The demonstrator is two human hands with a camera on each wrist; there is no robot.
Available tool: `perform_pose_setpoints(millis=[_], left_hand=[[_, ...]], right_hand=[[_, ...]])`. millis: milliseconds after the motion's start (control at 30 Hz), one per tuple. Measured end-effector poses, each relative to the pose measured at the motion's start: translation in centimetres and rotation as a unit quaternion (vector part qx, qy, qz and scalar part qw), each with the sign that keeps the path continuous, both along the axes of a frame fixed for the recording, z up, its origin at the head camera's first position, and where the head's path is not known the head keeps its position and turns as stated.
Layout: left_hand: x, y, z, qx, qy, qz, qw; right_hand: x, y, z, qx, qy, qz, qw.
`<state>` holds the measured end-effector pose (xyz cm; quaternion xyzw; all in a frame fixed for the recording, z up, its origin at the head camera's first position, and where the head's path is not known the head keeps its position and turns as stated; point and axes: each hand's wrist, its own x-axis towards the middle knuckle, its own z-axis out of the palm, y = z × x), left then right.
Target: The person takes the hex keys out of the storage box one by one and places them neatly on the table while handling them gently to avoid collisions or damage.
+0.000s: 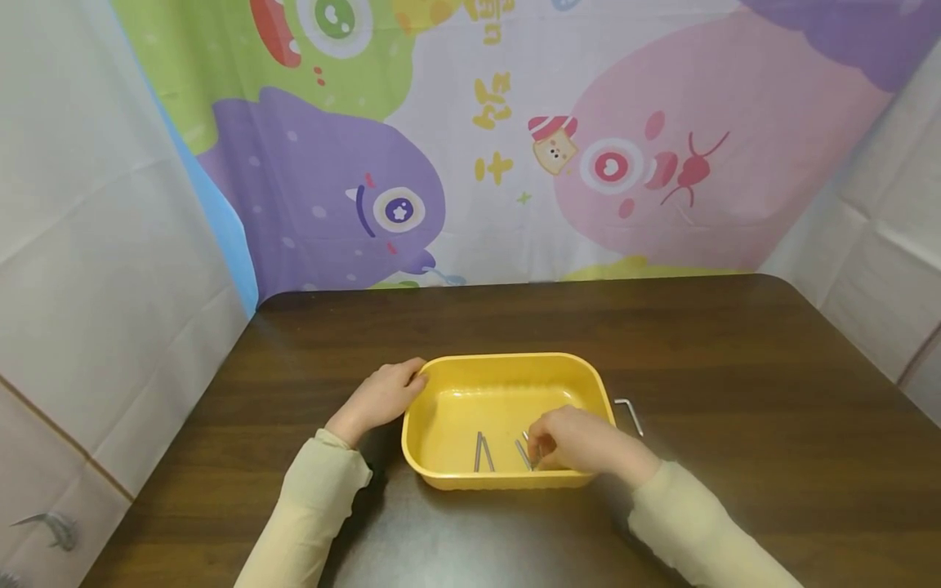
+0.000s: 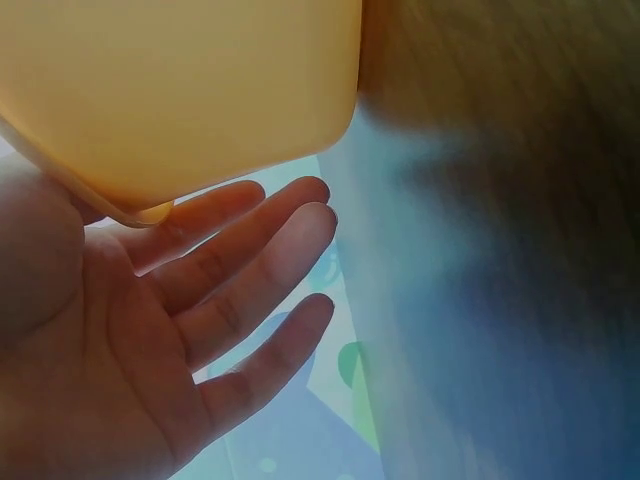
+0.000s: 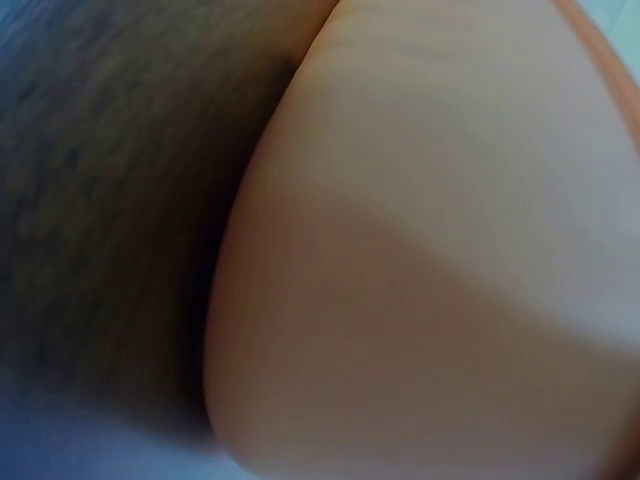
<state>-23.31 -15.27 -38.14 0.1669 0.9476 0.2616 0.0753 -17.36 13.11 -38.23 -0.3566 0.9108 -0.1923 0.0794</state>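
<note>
Left hand (image 1: pixel 382 398) grips yellow tray (image 1: pixel 507 482) at far-left rim, right hand (image 1: pixel 569 441) dips into tray's near-right part, fingers bent, grasp unclear, beside metal rods (image 1: pixel 477 452); L-shaped rod (image 1: pixel 634 416) outside, right of tray.

Curtained-off nook: cartoon backdrop (image 1: pixel 500 220), pale side sheets (image 1: pixel 95 212), brown table (image 1: pixel 742 376).

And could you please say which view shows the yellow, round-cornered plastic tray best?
The head view, since it takes in nearly the whole tray, inside included. The left wrist view shows only part of its outside, and the right wrist view just what looks like its outer wall, very close.
</note>
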Motion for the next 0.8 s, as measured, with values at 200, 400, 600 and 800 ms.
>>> perform_pose_setpoints(millis=[200,400,600,800], left_hand=[[0.05,0.04,0.12,0.003,-0.003,0.001,1.0000],[0.22,0.09,0.21,0.004,-0.001,0.000,1.0000],[0.18,0.09,0.17,0.004,0.003,-0.003,1.0000],[0.22,0.09,0.04,0.006,-0.001,-0.002,1.0000]], right_hand=[[-0.01,-0.03,-0.14,0.001,-0.001,0.000,1.0000],[0.03,-0.02,-0.16,0.000,0.004,0.007,1.0000],[-0.01,-0.07,-0.13,0.004,-0.012,-0.011,0.9999],[-0.02,-0.13,0.03,0.005,-0.013,-0.025,0.9996]])
